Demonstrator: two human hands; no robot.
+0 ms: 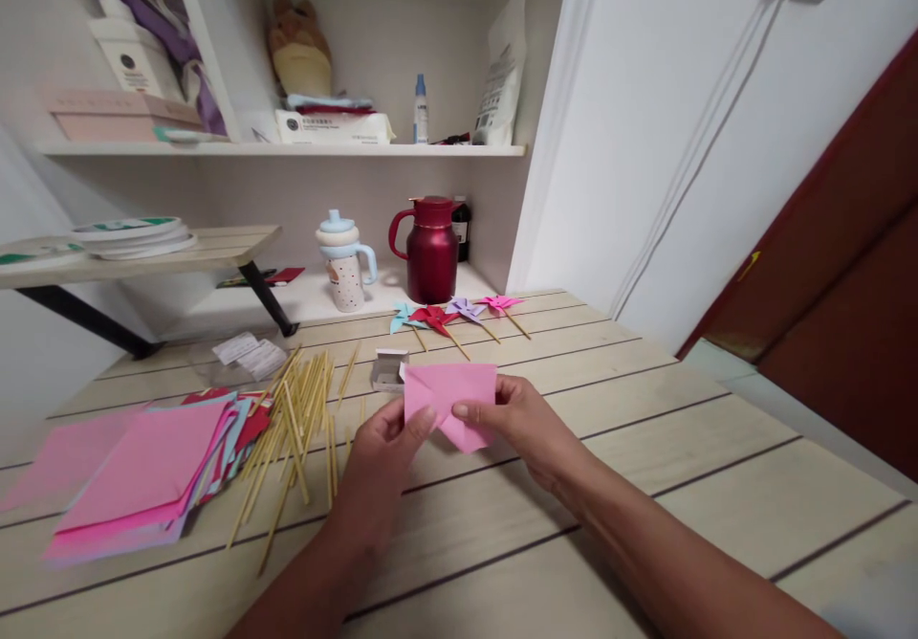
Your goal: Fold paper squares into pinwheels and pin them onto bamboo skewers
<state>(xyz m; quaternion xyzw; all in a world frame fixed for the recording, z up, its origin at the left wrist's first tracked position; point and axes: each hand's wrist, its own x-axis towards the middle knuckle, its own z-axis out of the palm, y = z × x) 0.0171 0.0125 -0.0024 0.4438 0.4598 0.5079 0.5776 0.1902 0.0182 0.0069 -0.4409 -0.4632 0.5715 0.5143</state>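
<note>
A pink sheet of paper (pixel 448 390), creased and with its lower edge coming to a point, is held above the table between both hands. My left hand (pixel 387 443) pinches its left side, thumb on the front. On the right side, my right hand (pixel 527 424) grips it with the thumb pressed on the face and the fingers behind, partly hidden. Just behind the paper stands a small open box (pixel 387 371). Left of my left hand lie many loose wooden sticks (pixel 294 419) and a stack of coloured paper (pixel 147 457), pink on top.
Several paper pinwheels on sticks (pixel 435 319) lie at the table's back. Behind them stand a red jug (pixel 432 252) and a spotted cup with a blue handle (pixel 345 261). A raised wooden stand (pixel 215 247) carries rolls of tape (pixel 133 235) at the left.
</note>
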